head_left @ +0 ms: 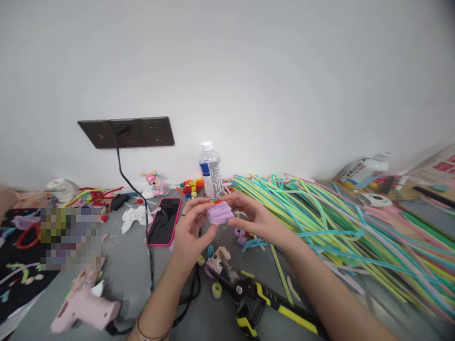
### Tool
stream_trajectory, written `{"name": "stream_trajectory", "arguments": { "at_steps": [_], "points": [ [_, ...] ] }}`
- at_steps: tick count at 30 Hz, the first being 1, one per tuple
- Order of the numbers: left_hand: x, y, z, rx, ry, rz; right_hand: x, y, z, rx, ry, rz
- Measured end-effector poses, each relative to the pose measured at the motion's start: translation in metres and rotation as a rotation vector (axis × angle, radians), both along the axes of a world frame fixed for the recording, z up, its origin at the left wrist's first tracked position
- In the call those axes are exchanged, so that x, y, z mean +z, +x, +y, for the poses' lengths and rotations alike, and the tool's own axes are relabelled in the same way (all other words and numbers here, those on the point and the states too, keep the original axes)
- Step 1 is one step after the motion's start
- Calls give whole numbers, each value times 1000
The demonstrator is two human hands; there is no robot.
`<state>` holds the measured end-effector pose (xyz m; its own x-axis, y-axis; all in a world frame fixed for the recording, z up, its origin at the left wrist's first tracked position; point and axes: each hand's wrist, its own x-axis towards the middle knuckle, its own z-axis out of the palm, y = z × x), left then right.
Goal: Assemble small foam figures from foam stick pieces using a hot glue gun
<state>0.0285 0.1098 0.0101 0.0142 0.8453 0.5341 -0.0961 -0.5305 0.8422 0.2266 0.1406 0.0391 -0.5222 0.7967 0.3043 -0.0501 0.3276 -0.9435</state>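
Between my two hands, above the grey table, is a small purple bundle of folded pipe cleaner (220, 213). The fingers and thumb of my left hand (194, 227) pinch its left end. On the right end, the thumb and fingers of my right hand (254, 215) close around it. Below lie black and yellow pliers (245, 289) with their jaws beside a small fuzzy figure (215, 260) that has a googly eye. A purple curled piece (241, 235) rests under my right hand, and a green ring (216, 290) is near the pliers.
Many pastel pipe cleaners (320, 218) spread over the right side. Behind my hands stands a clear bottle (211, 173). Left are a phone (164, 221) with a pink edge, a pink glue gun (83, 305), crumpled tissue (135, 218) and a black cord (147, 227) from the wall socket (128, 132).
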Motion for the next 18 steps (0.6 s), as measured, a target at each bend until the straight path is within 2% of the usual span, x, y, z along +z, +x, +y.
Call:
{"name": "stream_trajectory", "arguments": {
  "at_steps": [7, 18],
  "points": [
    [-1, 0, 0, 16, 24, 11, 0, -3, -1, 24, -35, 43],
    [0, -3, -2, -24, 10, 19, -1, -6, 0, -57, 19, 14]
  ]
}}
